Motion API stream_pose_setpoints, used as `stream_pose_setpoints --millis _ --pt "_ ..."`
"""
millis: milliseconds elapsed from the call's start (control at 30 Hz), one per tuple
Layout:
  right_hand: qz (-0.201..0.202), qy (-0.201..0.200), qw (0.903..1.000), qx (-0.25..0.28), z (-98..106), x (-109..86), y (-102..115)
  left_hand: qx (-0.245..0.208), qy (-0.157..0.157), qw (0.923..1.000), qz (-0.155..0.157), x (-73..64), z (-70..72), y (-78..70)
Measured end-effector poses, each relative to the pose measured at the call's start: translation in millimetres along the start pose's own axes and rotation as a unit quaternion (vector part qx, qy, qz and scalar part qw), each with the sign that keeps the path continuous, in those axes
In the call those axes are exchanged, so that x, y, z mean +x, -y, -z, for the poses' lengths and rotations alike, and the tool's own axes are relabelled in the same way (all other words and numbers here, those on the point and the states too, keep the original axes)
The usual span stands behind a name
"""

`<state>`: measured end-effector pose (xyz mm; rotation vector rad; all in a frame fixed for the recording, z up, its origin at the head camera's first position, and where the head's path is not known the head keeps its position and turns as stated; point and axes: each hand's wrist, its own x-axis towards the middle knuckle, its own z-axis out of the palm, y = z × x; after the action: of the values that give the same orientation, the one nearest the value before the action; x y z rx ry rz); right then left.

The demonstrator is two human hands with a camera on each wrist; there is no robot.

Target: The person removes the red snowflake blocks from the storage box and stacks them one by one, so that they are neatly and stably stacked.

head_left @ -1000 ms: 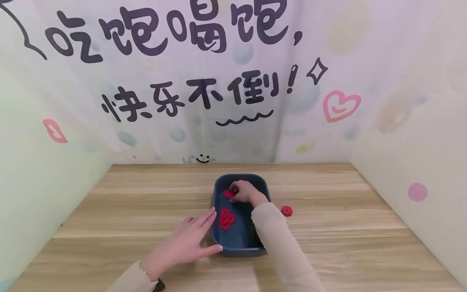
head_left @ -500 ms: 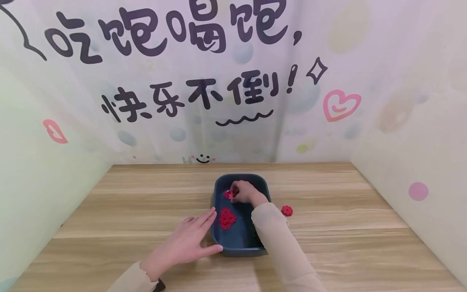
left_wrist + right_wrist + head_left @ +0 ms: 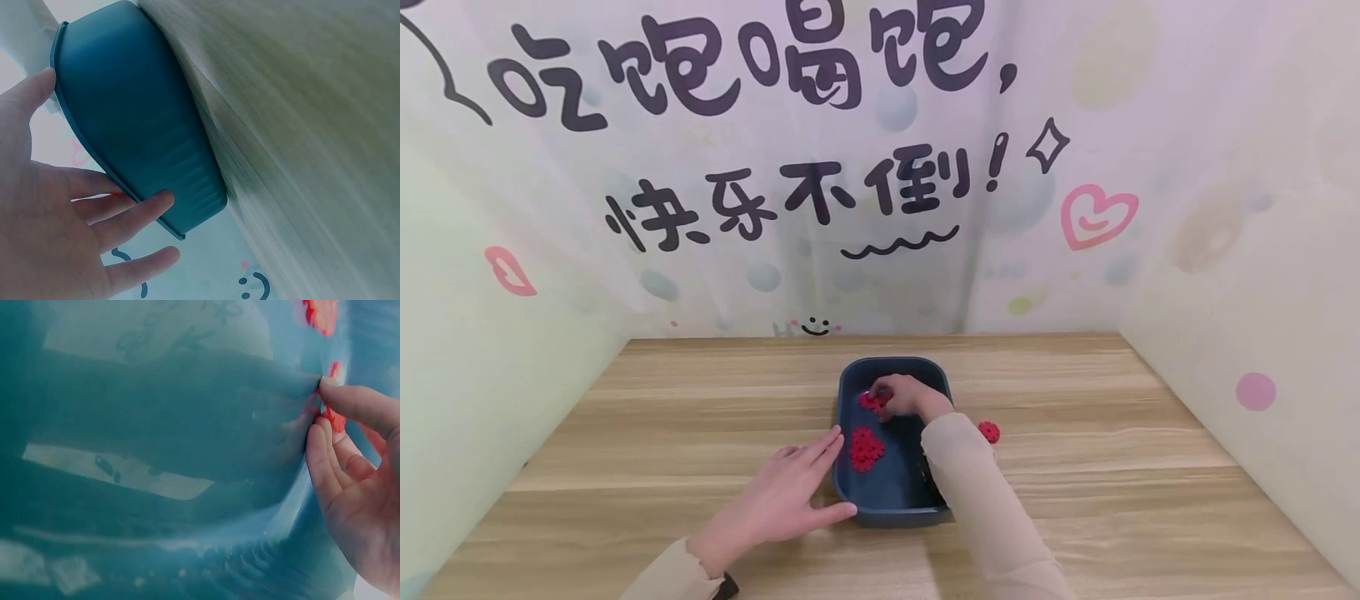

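A dark blue rectangular tub stands on the table. My left hand rests against its left rim, thumb and fingers spread out straight, as the left wrist view shows against the tub's outer wall. Reaching inside the far part, my right hand pinches a red notched disc between thumb and fingertips, low over the tub floor. Red pieces show at those fingertips in the head view. A small cluster of red notched discs lies on the floor of the tub, nearer to me.
One more red notched disc lies on the wooden table, just right of the tub and close to my right sleeve. A printed white curtain hangs behind the table, with pale walls at both sides.
My right fingers have shifted slightly at the tub's far left, and more of the red pieces shows beside them. My left hand and the cluster stay in place.
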<state>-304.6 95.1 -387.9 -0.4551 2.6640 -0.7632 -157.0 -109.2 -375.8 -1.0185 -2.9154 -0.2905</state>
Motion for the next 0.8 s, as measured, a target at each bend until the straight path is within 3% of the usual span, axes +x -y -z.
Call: stream_pose_setpoints --millis 500,800 --pt "0.004 0.007 0.9998 -0.018 3.7 -2.0 0.0 0.007 -0.003 1.0 0.0 -0.7 0.9 0.2" --pt "0.039 -0.005 0.9989 -0.026 16.0 -6.9 3.5 0.003 -0.004 1.0 -0.003 -0.6 1.1 -0.1"
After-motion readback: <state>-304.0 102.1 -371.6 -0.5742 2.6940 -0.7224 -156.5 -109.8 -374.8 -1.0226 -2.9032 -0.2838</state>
